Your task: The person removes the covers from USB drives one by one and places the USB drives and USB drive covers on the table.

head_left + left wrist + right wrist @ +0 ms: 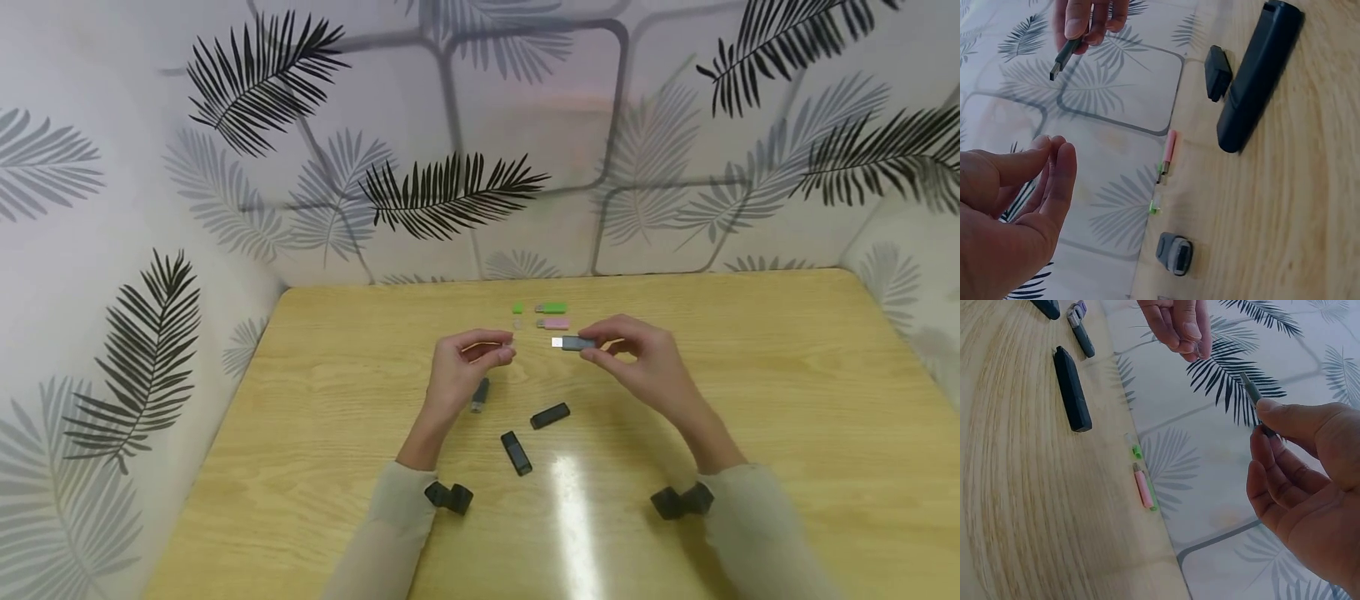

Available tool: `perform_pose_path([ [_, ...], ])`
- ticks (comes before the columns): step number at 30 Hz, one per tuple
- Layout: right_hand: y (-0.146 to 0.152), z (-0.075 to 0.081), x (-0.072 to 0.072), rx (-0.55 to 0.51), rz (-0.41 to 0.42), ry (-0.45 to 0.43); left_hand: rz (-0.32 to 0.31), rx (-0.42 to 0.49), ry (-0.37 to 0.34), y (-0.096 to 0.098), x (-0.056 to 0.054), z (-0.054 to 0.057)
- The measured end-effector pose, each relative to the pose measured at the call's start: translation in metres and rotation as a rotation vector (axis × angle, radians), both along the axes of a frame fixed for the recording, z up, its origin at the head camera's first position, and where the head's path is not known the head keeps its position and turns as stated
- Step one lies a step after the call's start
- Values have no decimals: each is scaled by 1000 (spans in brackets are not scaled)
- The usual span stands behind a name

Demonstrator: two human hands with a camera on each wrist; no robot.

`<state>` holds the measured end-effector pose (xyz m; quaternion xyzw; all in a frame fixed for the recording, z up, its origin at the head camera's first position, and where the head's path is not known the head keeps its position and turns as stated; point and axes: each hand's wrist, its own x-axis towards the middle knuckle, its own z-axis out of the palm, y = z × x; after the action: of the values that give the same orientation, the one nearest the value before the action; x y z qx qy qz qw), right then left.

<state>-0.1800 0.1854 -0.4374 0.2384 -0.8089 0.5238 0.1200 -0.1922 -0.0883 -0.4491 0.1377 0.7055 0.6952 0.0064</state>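
Observation:
My right hand (637,354) pinches a dark grey USB flash drive (576,342) between thumb and fingers, its metal plug pointing left toward the other hand. Opposite it, the thumb and fingertips of my left hand (459,371) pinch a small clear cap (1197,350), mostly hidden by the fingers. A gap separates the cap from the plug, and both hands are raised above the table. Just beside the left hand, a second grey USB flash drive (480,396) lies on the wood, its plug end toward me.
Toward the table's (337,400) back lie a green USB drive (553,308) and a pink one (555,323), with a green cap (517,308) and a clear cap (517,324) left of them. Two black sticks (551,416) lie nearer me. A patterned wall (525,125) borders the back edge.

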Motion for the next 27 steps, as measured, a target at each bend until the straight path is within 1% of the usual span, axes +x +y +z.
perform_pose_path([
  [4, -2, -5, -7, 12, -11, -22, 45, 7, -21, 1, -4, -6],
  [8, -3, -12, -15, 25, -27, -53, 74, -18, -32, 3, -11, -12],
  [11, -4, -16, -20, 35, -34, -84, 89, -71, -17, 4, -15, -16],
  [12, -5, -14, -20, 40, -39, -94, 95, -94, -6, 4, -16, -17],
  [14, -6, -17, -23, 50, -48, -112, 106, -131, 16, 5, -19, -20],
  [16, -7, -19, -25, 47, -50, -136, 112, -154, 26, 7, -22, -23],
  [18, -6, -23, -29, 40, -54, -167, 117, -172, 23, 9, -25, -25],
  [19, -5, -29, -32, 37, -54, -180, 121, -184, 19, 9, -27, -26],
  [21, -5, -33, -35, 38, -54, -205, 137, -226, 12, 10, -30, -27],
  [25, -6, -39, -41, 73, -73, -222, 162, -309, 10, 12, -36, -29],
  [27, -8, -41, -43, 83, -78, -228, 160, -316, -3, 13, -38, -29],
])
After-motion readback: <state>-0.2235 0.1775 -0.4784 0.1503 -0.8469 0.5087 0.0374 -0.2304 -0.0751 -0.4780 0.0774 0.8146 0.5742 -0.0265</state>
